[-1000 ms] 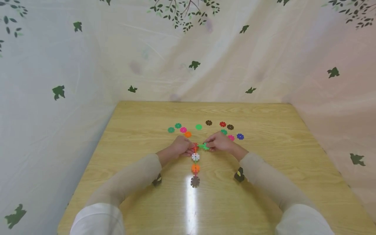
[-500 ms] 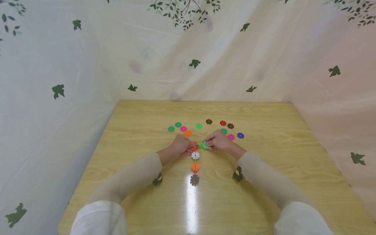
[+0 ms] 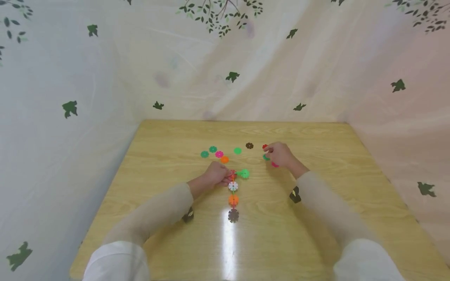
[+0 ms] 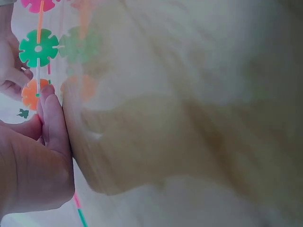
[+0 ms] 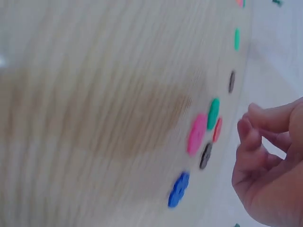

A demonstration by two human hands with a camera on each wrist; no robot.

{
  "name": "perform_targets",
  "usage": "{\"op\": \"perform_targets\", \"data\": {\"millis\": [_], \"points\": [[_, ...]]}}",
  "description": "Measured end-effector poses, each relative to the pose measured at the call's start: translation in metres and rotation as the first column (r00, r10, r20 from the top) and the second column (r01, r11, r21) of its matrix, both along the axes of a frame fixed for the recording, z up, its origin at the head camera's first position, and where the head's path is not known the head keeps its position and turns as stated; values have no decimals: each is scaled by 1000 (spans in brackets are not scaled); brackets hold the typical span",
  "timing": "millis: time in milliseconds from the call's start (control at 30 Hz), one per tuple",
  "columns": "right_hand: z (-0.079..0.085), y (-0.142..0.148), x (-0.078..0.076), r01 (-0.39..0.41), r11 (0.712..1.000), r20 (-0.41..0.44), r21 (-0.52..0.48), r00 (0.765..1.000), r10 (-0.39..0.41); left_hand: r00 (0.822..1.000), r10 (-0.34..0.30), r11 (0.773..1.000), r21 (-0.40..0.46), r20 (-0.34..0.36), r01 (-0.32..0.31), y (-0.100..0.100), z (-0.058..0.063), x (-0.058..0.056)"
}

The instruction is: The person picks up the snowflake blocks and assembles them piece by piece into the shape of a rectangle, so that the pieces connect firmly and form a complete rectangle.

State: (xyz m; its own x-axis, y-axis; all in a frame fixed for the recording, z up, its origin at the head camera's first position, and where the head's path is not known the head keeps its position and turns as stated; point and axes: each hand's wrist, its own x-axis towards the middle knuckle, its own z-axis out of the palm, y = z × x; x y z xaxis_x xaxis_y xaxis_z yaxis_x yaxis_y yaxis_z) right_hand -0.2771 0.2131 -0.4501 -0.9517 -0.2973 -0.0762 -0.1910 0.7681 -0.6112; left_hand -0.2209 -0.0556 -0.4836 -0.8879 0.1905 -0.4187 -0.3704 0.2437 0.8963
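Note:
My left hand (image 3: 216,174) pinches the red notched disc (image 3: 232,176) at the far end of a chain of slotted plastic discs. Down the chain come a white disc (image 3: 233,186), an orange disc (image 3: 233,200) and a brown disc (image 3: 233,216). Between them are discs set edge-on, among them the green one (image 4: 39,48) facing the left wrist camera. A light green disc (image 3: 245,173) sticks out to the right of the red one. My right hand (image 3: 280,154), fingers loosely bent with nothing seen between them, hovers by a loose red disc (image 5: 217,130).
Loose discs lie beyond the hands: green (image 3: 204,154), pink (image 3: 219,154), orange (image 3: 224,159), light green (image 3: 237,150) and brown (image 3: 249,145). Near the right hand are pink (image 5: 197,134), brown (image 5: 206,155) and blue (image 5: 178,189) ones. A patterned curtain (image 3: 197,86) surrounds the table.
My right hand has let go of the light green disc and moved right and away, over the loose discs. The light green disc stays on the chain; my left hand keeps its hold.

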Motion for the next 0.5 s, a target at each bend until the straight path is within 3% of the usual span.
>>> {"op": "perform_targets", "data": {"millis": [67,200,267,367,500], "points": [[0,8,-7,-7,993,-36,119,999,11,1000,2,1000,8,7,-2,-1,1,0],[-6,11,-12,-57,973,61,225,997,45,1000,-10,1000,12,25,9,-2,2,2],[-8,8,-11,-69,962,64,263,997,54,999,-15,1000,18,29,15,-2,2,2],[-8,1,-7,-73,963,9,258,997,73,1000,-15,1000,26,22,15,-2,3,1],[-5,-10,6,-101,989,-21,109,994,104,999,-12,999,48,30,10,-1,3,-1]]}}
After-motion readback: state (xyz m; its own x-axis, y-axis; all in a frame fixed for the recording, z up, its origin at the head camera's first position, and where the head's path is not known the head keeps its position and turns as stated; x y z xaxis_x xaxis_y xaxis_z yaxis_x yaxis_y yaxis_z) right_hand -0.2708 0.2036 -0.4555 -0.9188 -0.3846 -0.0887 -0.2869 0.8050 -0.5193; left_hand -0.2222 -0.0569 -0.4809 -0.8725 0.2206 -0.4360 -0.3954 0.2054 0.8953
